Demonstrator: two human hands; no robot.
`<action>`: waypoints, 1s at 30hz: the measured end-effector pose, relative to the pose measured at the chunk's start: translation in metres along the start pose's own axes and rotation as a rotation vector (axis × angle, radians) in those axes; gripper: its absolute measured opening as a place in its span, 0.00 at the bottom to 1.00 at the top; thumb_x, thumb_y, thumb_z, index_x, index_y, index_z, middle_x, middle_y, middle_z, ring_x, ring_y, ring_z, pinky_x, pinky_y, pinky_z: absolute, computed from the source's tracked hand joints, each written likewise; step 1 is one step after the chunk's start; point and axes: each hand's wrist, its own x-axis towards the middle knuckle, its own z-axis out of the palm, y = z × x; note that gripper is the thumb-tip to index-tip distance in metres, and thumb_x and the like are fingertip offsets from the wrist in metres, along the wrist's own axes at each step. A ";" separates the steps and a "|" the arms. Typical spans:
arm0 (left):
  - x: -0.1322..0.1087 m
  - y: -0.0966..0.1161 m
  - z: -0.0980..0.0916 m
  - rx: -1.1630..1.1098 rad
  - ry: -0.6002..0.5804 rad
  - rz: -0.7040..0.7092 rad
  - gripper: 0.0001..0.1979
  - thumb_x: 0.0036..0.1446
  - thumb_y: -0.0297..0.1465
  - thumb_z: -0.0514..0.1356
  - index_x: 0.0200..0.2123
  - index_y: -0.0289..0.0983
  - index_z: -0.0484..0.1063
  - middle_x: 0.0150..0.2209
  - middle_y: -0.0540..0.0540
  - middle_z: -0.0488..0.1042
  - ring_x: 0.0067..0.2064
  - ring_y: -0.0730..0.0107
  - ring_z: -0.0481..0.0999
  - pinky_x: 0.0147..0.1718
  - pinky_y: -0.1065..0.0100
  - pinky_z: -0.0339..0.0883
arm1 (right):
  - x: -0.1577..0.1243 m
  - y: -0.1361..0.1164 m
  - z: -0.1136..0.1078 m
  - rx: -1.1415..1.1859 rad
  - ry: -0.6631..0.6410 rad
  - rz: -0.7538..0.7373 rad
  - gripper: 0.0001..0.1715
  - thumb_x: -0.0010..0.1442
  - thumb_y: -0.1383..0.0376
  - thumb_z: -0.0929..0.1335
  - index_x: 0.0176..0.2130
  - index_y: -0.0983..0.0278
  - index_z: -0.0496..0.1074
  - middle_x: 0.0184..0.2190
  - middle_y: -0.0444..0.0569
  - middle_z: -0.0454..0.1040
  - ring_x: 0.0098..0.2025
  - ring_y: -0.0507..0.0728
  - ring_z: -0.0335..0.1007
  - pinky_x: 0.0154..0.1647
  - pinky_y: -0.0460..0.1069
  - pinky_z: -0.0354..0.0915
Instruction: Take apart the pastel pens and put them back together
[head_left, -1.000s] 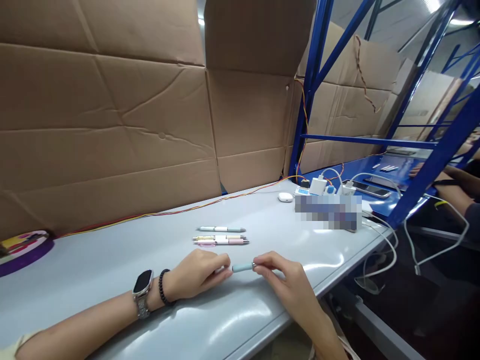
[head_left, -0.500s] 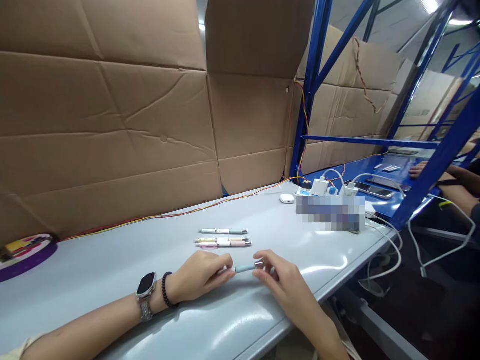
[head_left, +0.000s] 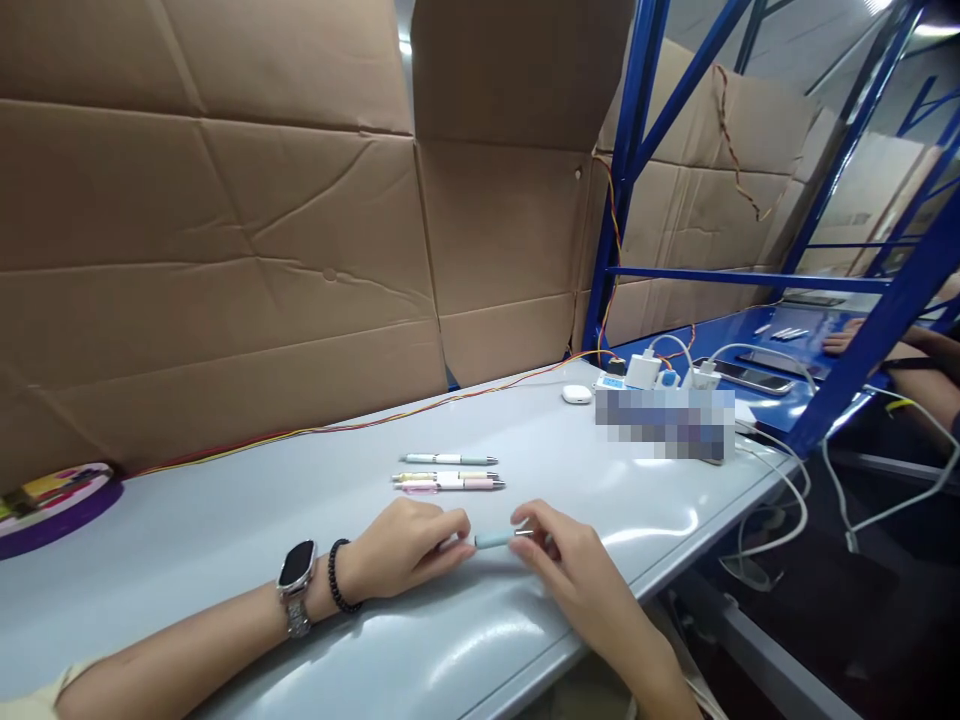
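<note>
Low over the front of the tabletop, a pale blue-green pen lies crosswise between my two hands. My left hand is closed on its left part, which the fingers mostly hide. The thumb and index finger of my right hand are curled around its silvery tip at the other end. Just beyond the hands, three pens lie side by side: a blue-green and white pen farthest back, then a yellowish pen, and a pink and white pen nearest.
Cardboard walls the table's back, with a thin cable along it. To the right are a white earphone case, plugged-in chargers and a blue metal frame. A purple-rimmed round object sits far left. Another person's arm shows far right.
The view has shifted slightly. Both hands keep nearly the same pose around the pen, and the three lying pens stay in place.
</note>
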 end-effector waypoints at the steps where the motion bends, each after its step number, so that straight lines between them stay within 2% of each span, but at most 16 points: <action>1: 0.000 0.000 0.000 -0.003 0.006 -0.005 0.11 0.64 0.35 0.45 0.32 0.38 0.62 0.20 0.53 0.66 0.21 0.73 0.64 0.21 0.73 0.53 | 0.000 0.000 -0.001 0.054 0.007 -0.006 0.08 0.61 0.61 0.63 0.39 0.60 0.68 0.31 0.43 0.72 0.30 0.52 0.66 0.32 0.45 0.62; 2: 0.000 0.000 0.000 -0.002 0.012 -0.006 0.12 0.64 0.35 0.45 0.32 0.38 0.62 0.19 0.53 0.66 0.21 0.73 0.64 0.21 0.73 0.53 | 0.000 0.001 -0.001 0.102 0.010 -0.015 0.09 0.60 0.62 0.64 0.41 0.60 0.68 0.34 0.44 0.73 0.32 0.52 0.67 0.35 0.45 0.62; 4: 0.000 0.000 0.001 0.017 0.024 0.000 0.12 0.64 0.35 0.45 0.31 0.38 0.62 0.19 0.53 0.66 0.21 0.73 0.64 0.21 0.73 0.53 | 0.000 0.002 -0.002 0.150 0.005 -0.019 0.07 0.60 0.63 0.63 0.38 0.60 0.69 0.34 0.44 0.73 0.34 0.53 0.68 0.36 0.45 0.62; 9: 0.000 0.002 0.002 0.072 0.054 0.025 0.12 0.63 0.36 0.47 0.31 0.38 0.64 0.20 0.52 0.67 0.21 0.74 0.65 0.21 0.73 0.52 | 0.000 0.002 -0.001 0.043 -0.040 0.062 0.22 0.64 0.59 0.58 0.23 0.63 0.66 0.18 0.41 0.66 0.22 0.51 0.62 0.26 0.45 0.57; 11: 0.000 0.004 0.001 0.072 0.063 0.009 0.12 0.63 0.35 0.48 0.31 0.37 0.64 0.20 0.52 0.67 0.21 0.74 0.65 0.21 0.73 0.52 | 0.000 0.002 -0.002 0.071 -0.026 0.063 0.17 0.63 0.58 0.60 0.28 0.63 0.69 0.21 0.41 0.68 0.24 0.52 0.64 0.27 0.45 0.58; 13: 0.000 0.004 0.000 0.063 0.065 -0.013 0.11 0.63 0.35 0.48 0.31 0.37 0.64 0.20 0.53 0.66 0.22 0.74 0.65 0.21 0.74 0.53 | -0.001 0.002 -0.004 0.147 -0.014 0.043 0.09 0.61 0.60 0.63 0.38 0.61 0.69 0.30 0.43 0.73 0.30 0.52 0.67 0.32 0.44 0.61; 15: 0.000 0.004 0.000 0.060 0.078 -0.018 0.11 0.63 0.36 0.49 0.31 0.37 0.63 0.20 0.53 0.66 0.22 0.74 0.65 0.21 0.74 0.53 | -0.001 0.003 -0.005 0.196 -0.011 0.028 0.07 0.60 0.62 0.64 0.39 0.60 0.69 0.35 0.43 0.73 0.35 0.52 0.68 0.36 0.44 0.61; 17: 0.000 0.003 0.001 0.069 0.112 -0.009 0.10 0.62 0.36 0.50 0.32 0.37 0.63 0.20 0.53 0.66 0.22 0.74 0.65 0.22 0.74 0.53 | -0.001 0.004 -0.005 0.195 -0.018 0.033 0.07 0.61 0.62 0.63 0.34 0.61 0.69 0.31 0.42 0.73 0.34 0.52 0.68 0.36 0.44 0.61; 21: -0.001 0.006 0.001 0.071 0.170 0.019 0.07 0.62 0.35 0.51 0.36 0.37 0.63 0.21 0.53 0.66 0.22 0.74 0.65 0.22 0.73 0.53 | 0.000 0.005 0.000 0.126 -0.023 0.067 0.18 0.64 0.59 0.59 0.24 0.62 0.62 0.20 0.41 0.65 0.24 0.51 0.61 0.27 0.45 0.56; 23: -0.002 0.010 0.000 0.045 0.142 0.081 0.08 0.62 0.35 0.50 0.40 0.37 0.62 0.24 0.51 0.68 0.24 0.72 0.66 0.23 0.73 0.55 | 0.000 0.006 0.001 0.135 0.006 0.089 0.23 0.65 0.56 0.57 0.21 0.62 0.57 0.17 0.40 0.60 0.21 0.50 0.57 0.24 0.45 0.53; 26: -0.002 0.015 -0.001 0.018 0.046 0.243 0.16 0.61 0.41 0.47 0.47 0.40 0.63 0.33 0.45 0.69 0.25 0.71 0.66 0.23 0.71 0.57 | -0.001 0.007 0.001 0.219 0.108 0.132 0.25 0.65 0.54 0.55 0.20 0.62 0.54 0.16 0.39 0.57 0.20 0.50 0.54 0.23 0.45 0.52; 28: -0.002 0.017 0.000 0.012 0.012 0.328 0.21 0.60 0.47 0.44 0.48 0.42 0.64 0.36 0.44 0.68 0.22 0.73 0.64 0.21 0.70 0.57 | -0.001 0.009 0.000 0.258 0.155 0.147 0.26 0.65 0.53 0.55 0.20 0.62 0.55 0.16 0.40 0.57 0.20 0.50 0.54 0.23 0.45 0.52; 30: -0.001 0.017 0.001 -0.012 0.023 0.365 0.26 0.58 0.51 0.41 0.45 0.42 0.67 0.35 0.44 0.67 0.20 0.74 0.61 0.19 0.69 0.55 | -0.001 0.009 0.000 0.276 0.158 0.156 0.26 0.64 0.52 0.56 0.20 0.62 0.55 0.16 0.40 0.57 0.21 0.50 0.55 0.24 0.45 0.53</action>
